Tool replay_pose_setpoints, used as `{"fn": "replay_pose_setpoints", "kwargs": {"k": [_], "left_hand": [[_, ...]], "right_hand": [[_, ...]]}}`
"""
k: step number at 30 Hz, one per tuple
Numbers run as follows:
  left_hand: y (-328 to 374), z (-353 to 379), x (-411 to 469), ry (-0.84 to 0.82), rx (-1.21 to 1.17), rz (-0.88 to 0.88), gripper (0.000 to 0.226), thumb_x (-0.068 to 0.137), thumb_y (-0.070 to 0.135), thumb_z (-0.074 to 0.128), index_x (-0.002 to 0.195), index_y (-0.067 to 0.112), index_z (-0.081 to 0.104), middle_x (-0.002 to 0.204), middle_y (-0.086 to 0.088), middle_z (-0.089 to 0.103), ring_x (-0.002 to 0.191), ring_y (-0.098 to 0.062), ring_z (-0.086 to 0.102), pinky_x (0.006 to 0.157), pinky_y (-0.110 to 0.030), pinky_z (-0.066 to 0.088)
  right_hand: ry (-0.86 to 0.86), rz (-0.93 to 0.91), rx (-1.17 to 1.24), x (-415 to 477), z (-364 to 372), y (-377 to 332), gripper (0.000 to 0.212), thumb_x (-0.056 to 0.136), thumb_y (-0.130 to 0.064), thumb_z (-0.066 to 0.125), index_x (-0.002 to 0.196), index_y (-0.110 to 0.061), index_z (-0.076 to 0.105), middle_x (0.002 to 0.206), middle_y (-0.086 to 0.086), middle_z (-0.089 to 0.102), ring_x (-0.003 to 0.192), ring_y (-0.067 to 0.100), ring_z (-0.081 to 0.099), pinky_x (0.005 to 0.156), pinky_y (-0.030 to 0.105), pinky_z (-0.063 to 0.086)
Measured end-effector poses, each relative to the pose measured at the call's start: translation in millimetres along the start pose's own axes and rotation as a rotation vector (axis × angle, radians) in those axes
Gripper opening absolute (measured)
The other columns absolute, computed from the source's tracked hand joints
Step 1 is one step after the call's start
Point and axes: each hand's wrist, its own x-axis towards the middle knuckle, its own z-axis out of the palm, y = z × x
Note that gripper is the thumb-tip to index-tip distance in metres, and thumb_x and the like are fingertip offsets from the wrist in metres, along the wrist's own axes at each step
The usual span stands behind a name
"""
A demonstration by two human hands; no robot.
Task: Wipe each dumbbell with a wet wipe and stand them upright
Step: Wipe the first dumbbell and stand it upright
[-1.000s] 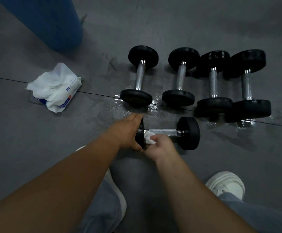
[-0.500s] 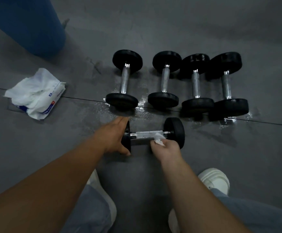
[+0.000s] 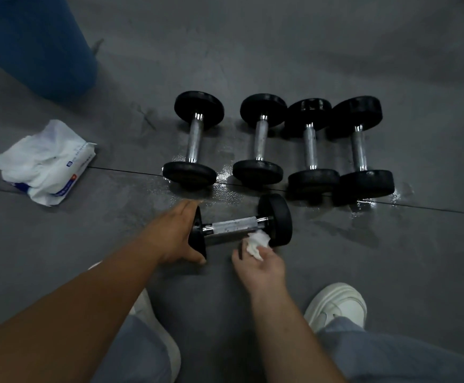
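Dark grey rubber floor fills the view, crossed by a thin seam just beyond the hands. Between the two hands a dumbbell lies on its side, its chrome handle running from left to right and slightly away from the person.

The left hand grips the dumbbell's near-left head, with fingers over the top edge and the thumb hooked under its lower rim. The right hand sits just in front of the handle's right end and pinches a crumpled white wet wipe in its fingertips. The wipe is close against the inner face of the right head, though whether it touches the metal is hard to tell in this dim light. The hands are apart, with the bare handle between them.

Beyond both hands, a row of four dumbbells appears to stand on end, side by side, with shiny wet patches around their bases. Well off to the left of the left hand lies an open pack of wipes, and farther beyond that stands a blue bin. Behind the right hand, near the person, is a white shoe.
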Motion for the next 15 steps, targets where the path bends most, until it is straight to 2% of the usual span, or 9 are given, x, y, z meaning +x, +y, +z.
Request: {"fn": "replay_pose_setpoints", "kwargs": {"k": [4, 7, 10, 11, 13, 15], "left_hand": [[1, 4, -3, 0.014, -0.005, -0.003, 0.128, 0.045, 0.055, 0.091, 0.146, 0.016, 0.024, 0.144, -0.004, 0.035, 0.126, -0.028, 0.046, 0.104, -0.039, 0.043], [2, 7, -6, 0.045, -0.006, -0.016, 0.128, 0.046, 0.055, 0.090, 0.147, 0.017, 0.022, 0.146, -0.003, 0.032, 0.127, -0.028, 0.046, 0.103, -0.041, 0.044], [0, 11, -9, 0.077, 0.018, -0.005, 0.130, 0.047, 0.060, 0.088, 0.149, 0.017, 0.020, 0.148, -0.004, 0.029, 0.128, -0.029, 0.045, 0.104, -0.042, 0.043], [0, 13, -10, 0.085, 0.037, -0.005, 0.130, 0.048, 0.061, 0.087, 0.149, 0.016, 0.019, 0.149, -0.004, 0.028, 0.128, -0.029, 0.044, 0.104, -0.042, 0.043], [2, 22, -17, 0.111, 0.081, -0.002, 0.129, 0.051, 0.062, 0.084, 0.151, 0.014, 0.018, 0.151, -0.006, 0.026, 0.129, -0.030, 0.044, 0.104, -0.043, 0.043], [3, 30, -22, 0.166, 0.140, 0.022, 0.126, 0.051, 0.061, 0.083, 0.150, 0.013, 0.022, 0.149, -0.011, 0.030, 0.123, -0.034, 0.050, 0.100, -0.042, 0.047]], "right_hand": [[0.041, -0.001, -0.042, 18, 27, -11, 0.023, 0.095, -0.006, 0.033, 0.101, -0.007, 0.055, 0.106, 0.014, 0.060, 0.103, 0.023, 0.055, 0.104, 0.031, 0.034], [0.005, -0.027, -0.054, 14, 13, -1, 0.020, 0.093, -0.004, 0.033, 0.099, -0.007, 0.052, 0.102, 0.014, 0.059, 0.092, 0.023, 0.057, 0.105, 0.033, 0.034], [0.007, -0.018, -0.092, 9, -3, 7, 0.029, 0.091, -0.003, 0.034, 0.111, -0.010, 0.054, 0.112, 0.015, 0.061, 0.106, 0.024, 0.058, 0.107, 0.037, 0.034], [0.017, -0.026, -0.160, 18, 1, 5, 0.028, 0.092, -0.002, 0.033, 0.108, -0.009, 0.055, 0.110, 0.014, 0.062, 0.105, 0.024, 0.059, 0.105, 0.035, 0.035], [0.011, -0.061, -0.288, 22, 23, 6, 0.025, 0.092, 0.002, 0.033, 0.093, -0.010, 0.055, 0.095, 0.011, 0.060, 0.089, 0.021, 0.058, 0.100, 0.034, 0.038], [0.036, -0.105, -0.430, 21, 30, 13, 0.026, 0.091, 0.006, 0.034, 0.086, -0.012, 0.052, 0.083, 0.008, 0.054, 0.080, 0.020, 0.055, 0.106, 0.035, 0.036]]}}
